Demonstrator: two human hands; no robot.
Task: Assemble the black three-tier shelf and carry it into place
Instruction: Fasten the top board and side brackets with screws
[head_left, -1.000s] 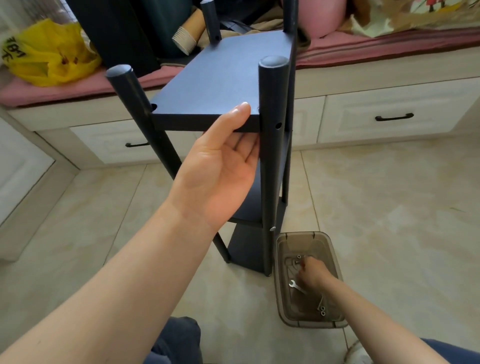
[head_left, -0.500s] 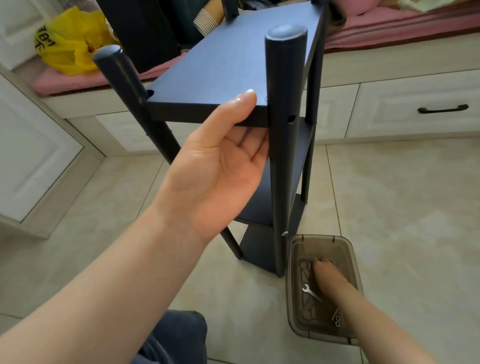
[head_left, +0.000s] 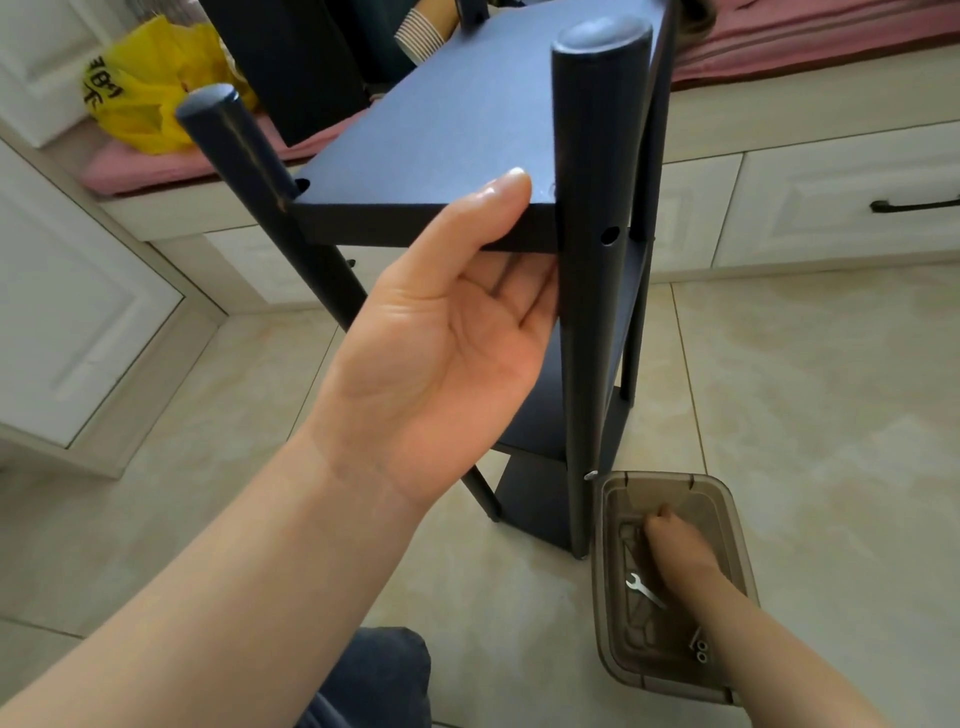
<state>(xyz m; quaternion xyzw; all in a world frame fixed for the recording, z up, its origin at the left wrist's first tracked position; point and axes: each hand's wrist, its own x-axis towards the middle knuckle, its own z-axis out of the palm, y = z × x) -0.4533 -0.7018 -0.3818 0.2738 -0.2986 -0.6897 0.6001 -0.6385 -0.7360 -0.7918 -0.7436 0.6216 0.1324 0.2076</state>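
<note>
The black three-tier shelf (head_left: 457, 130) stands upright on the tiled floor, close in front of me, with round posts at its corners. My left hand (head_left: 441, 353) grips the front edge of the top board, thumb on top and fingers underneath, right beside the near right post (head_left: 592, 260). My right hand (head_left: 675, 551) reaches down into a brown translucent bin (head_left: 601, 597) on the floor by the shelf's foot. Its fingertips are hidden, so I cannot tell whether it holds anything.
A small silver wrench (head_left: 644, 590) and a few nuts (head_left: 700, 652) lie in the bin. White drawer cabinets (head_left: 810, 208) topped by a pink cushion (head_left: 805, 41) run behind the shelf. A yellow bag (head_left: 150, 88) lies at the back left. My knee (head_left: 374, 675) is at the bottom.
My view has come closer to the shelf's top. My right hand has shifted toward the bin's far end. My left hand keeps its grip on the top board.
</note>
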